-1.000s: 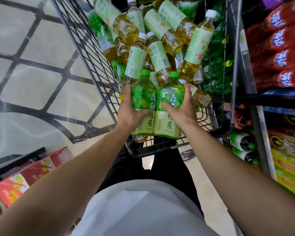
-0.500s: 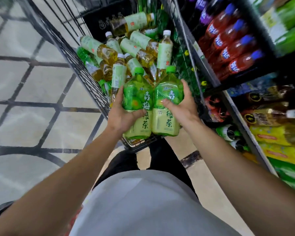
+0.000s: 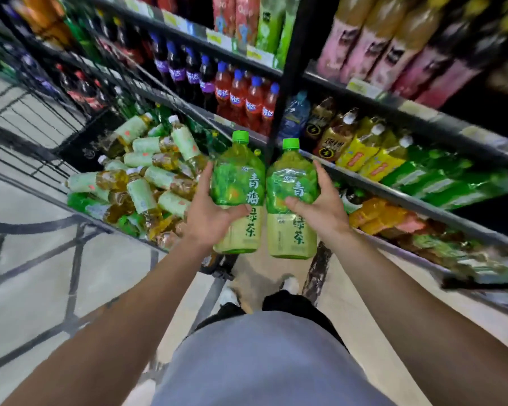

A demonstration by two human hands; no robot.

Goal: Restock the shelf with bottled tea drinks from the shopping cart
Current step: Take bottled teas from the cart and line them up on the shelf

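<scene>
left hand: wrapped round the left green tea bottle, thumb across the label front and fingers up the far side, so it's gripped at the waist where the bottle is widest.

right hand: same deal on the right green tea bottle, thumb laid over the label, fingers curled behind.

bottles: both held upright, green caps up, side by side and just about touching, probably so they can be slid onto a shelf standing.

position: the pair is carried in the air, out of the shopping cart and near the shelf on the right, above the floor.

cart: plenty of smaller tea bottles are left lying jumbled inside, so restocking looks far from done.

shelf: rows are packed with red, purple and yellow drinks; green packs are seen lower right, which looks like the likely spot.

blur: edges are smeared, so exact gaps on the shelf can't be told.
</scene>
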